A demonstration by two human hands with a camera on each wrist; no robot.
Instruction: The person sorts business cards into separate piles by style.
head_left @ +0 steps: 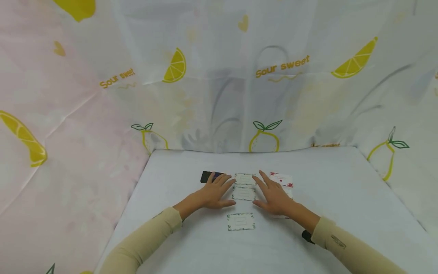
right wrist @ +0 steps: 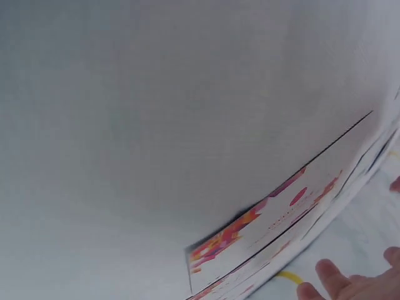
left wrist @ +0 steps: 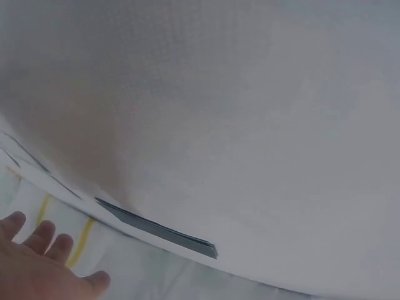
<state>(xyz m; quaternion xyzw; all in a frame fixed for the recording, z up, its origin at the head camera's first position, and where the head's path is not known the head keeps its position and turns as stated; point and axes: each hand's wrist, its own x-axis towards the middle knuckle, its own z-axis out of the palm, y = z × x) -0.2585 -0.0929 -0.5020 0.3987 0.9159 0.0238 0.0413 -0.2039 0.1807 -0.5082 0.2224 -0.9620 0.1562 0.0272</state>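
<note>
Three white cards with leafy green borders lie in a column: a far card (head_left: 245,179), a middle card (head_left: 244,193) and a near card (head_left: 241,222). To the left of the column my left hand (head_left: 215,193) hovers with fingers spread, holding nothing; its fingertips overlap a flat dark stack (head_left: 206,176) in the head view. My right hand (head_left: 275,198), fingers also spread and holding nothing, is over the right side. It partly hides white cards with red and orange corners, including a far red-cornered card (head_left: 282,179); another orange-patterned card (right wrist: 262,225) shows in the right wrist view.
A white cloth-covered table (head_left: 191,251) bears all the cards. Behind it hangs a lemon-printed curtain (head_left: 219,102), which also runs along the left and right sides. A black band (head_left: 307,236) shows at the right sleeve's cuff.
</note>
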